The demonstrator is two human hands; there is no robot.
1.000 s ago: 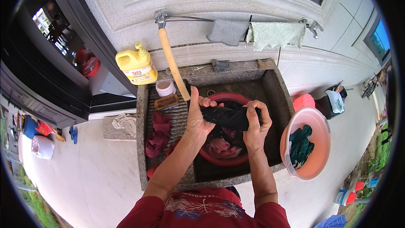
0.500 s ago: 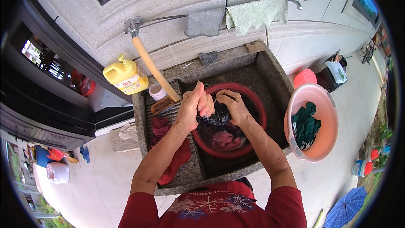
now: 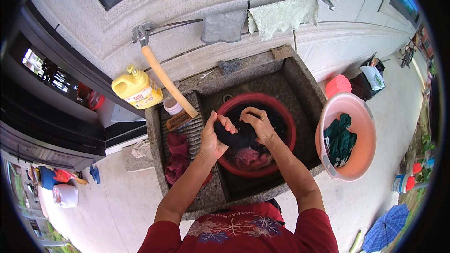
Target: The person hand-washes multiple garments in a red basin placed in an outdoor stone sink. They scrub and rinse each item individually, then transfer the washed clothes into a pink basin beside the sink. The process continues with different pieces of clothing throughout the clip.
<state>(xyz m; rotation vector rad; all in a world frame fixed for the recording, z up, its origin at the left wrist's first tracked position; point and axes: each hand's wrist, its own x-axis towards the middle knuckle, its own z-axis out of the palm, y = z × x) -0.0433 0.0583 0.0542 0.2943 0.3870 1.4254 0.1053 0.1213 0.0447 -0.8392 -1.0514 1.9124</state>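
Note:
Both of my hands grip one wet, bunched black cloth garment [image 3: 234,134] just above a red basin [image 3: 291,122]. My left hand [image 3: 214,137] wraps its left side, the fingers curled over the top. On the other side my right hand [image 3: 258,124] pinches the cloth with bent fingers. What kind of garment it is cannot be made out. Below, pinkish-red cloth [image 3: 249,157] lies in the dark water, along with darker cloth near the basin's far side. The basin stands inside a stone sink [image 3: 307,82]. Dark red clothing [image 3: 176,155] lies on the ribbed washboard [image 3: 194,125] at left.
A wooden brush [image 3: 179,120], a small white cup [image 3: 172,106] and a yellow detergent jug [image 3: 136,89] stand at the left, by a tap hose [image 3: 168,82]. To the right is a pink tub [image 3: 364,145] with dark green cloth [image 3: 339,140]. Two cloths hang on the wall rail.
The black garment has become more compact between my hands. My left hand has turned and dropped slightly, its thumb lower than before. My right hand has shifted a little.

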